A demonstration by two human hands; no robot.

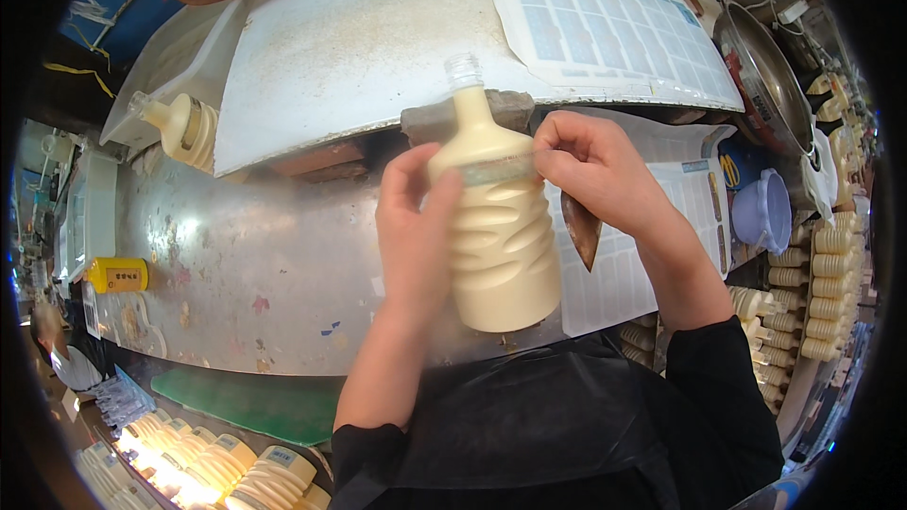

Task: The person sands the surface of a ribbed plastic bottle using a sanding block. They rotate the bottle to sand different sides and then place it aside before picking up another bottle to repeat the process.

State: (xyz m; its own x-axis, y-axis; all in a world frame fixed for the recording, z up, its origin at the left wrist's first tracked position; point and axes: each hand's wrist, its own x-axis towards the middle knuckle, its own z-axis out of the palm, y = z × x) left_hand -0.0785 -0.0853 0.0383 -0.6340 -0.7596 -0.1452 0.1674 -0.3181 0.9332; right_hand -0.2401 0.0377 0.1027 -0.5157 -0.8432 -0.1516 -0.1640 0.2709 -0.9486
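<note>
A cream bottle [505,269] with a spiral-ridged body and a clear glass neck stands in front of me, leaning slightly away. Around its shoulder runs a greenish, see-through label strip [496,171]. My left hand [413,217] grips the bottle's left side, thumb near the strip's left part. At the strip's right end, the fingers of my right hand [590,165] are pinched together against the bottle. A brown pointed blade [581,231] juts down from under that hand; its handle is hidden, apparently inside the palm. Behind the bottle's shoulder lies a grey block [512,111].
A white board [359,47] bears a printed label sheet [605,24]; another sheet [605,293] lies right of the bottle. At left are a second cream bottle [192,130] and a yellow container [117,275]. A lavender bucket [761,212], a metal pan [770,76] and stacked bottles [831,288] stand right.
</note>
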